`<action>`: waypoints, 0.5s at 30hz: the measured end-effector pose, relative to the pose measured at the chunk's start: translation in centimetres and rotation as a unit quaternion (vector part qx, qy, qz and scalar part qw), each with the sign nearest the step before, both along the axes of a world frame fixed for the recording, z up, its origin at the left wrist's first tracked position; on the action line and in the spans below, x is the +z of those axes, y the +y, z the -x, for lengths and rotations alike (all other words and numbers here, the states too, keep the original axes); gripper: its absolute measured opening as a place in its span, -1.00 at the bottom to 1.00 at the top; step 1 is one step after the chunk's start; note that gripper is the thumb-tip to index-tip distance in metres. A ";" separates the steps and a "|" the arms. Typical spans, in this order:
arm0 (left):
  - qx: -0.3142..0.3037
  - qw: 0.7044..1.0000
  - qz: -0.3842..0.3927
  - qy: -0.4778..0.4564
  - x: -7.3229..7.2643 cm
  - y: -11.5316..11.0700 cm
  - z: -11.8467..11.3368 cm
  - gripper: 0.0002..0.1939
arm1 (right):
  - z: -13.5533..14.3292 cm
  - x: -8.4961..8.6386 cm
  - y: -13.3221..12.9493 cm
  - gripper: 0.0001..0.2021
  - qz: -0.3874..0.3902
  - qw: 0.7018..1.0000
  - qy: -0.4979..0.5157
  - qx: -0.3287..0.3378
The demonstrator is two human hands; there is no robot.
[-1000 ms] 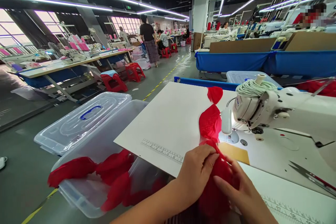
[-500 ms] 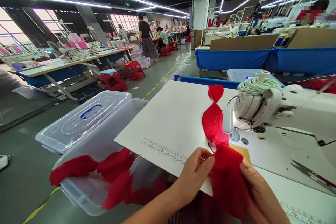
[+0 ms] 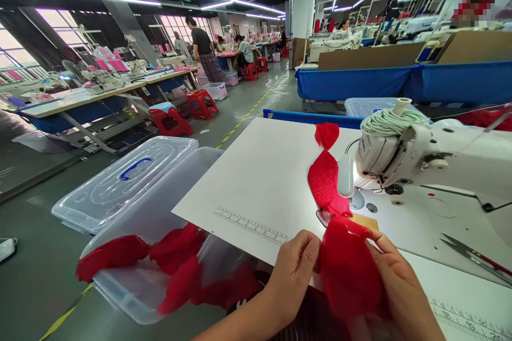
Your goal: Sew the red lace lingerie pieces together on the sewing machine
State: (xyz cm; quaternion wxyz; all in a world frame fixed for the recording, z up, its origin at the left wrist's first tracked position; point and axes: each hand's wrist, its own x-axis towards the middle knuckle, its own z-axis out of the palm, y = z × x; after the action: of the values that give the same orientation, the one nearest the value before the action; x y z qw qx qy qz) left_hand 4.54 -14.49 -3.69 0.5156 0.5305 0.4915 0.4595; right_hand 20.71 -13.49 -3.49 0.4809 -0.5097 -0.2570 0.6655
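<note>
A red fabric piece [image 3: 350, 272] hangs between my two hands at the front edge of the white sewing table [image 3: 256, 170]. My left hand [image 3: 298, 269] pinches its left edge, thumb against fingers. On the other side, my right hand [image 3: 394, 277] grips the upper right edge and side. More red pieces [image 3: 326, 181] run on from it in a chain across the tabletop, beside the head of the sewing machine [image 3: 372, 160]. A small yellow piece [image 3: 364, 220] lies just behind the held fabric.
Scissors [image 3: 474, 257] lie at the right. A clear plastic bin [image 3: 132, 287] with red fabric over its rim stands at the left, its lid [image 3: 128, 181] beside it. Red stools [image 3: 170, 120], worktables and several people are farther back.
The top edge of the held fabric has turned over toward the right hand, whose fingers have moved further over it. The view has shifted slightly.
</note>
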 end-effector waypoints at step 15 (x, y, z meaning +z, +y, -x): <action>-0.085 0.989 0.118 0.001 0.2 1.3 0.7 -0.49 | 0.2 0.0 -0.8 -0.44 -0.005 0.999 -0.042 -0.008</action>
State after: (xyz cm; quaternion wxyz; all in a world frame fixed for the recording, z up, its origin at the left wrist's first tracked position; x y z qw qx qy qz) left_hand 3.88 -13.21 -3.53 0.6110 0.5065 0.4960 0.3523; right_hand 20.52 -14.32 -3.49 0.4779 -0.5365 -0.2760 0.6384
